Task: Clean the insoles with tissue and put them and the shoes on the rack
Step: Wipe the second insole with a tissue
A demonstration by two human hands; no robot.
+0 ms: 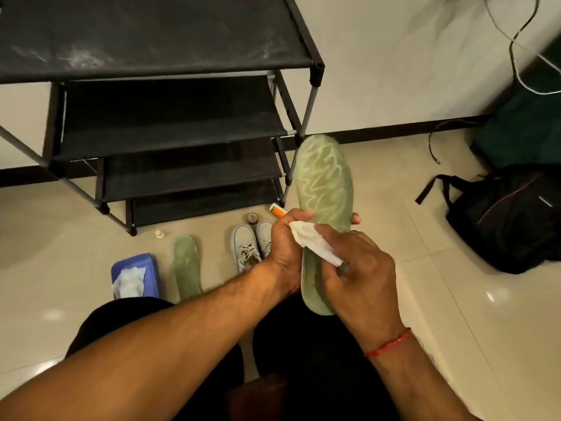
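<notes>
Insoles lie apart: one green insole (323, 183) is held upright-tilted over the person's lap, its toe end pointing toward the black rack (170, 117), while the second insole (186, 268) lies flat on the tiled floor (425, 284) between a blue tissue box (135, 275) and a pair of pale lace-up shoes (246, 247). The left hand (285, 253) grips the raised insole at its middle, with fingers curled round behind it and a fingertip showing at the far edge. The right hand (364, 281), with a red thread (388, 344) at its wrist, pinches a crumpled white tissue (312, 241) and presses it against the insole's face. The shoes stand side by side on the floor just in front of the rack's lowest shelf. A dark backpack (510, 217) sits on the floor well to the right.
</notes>
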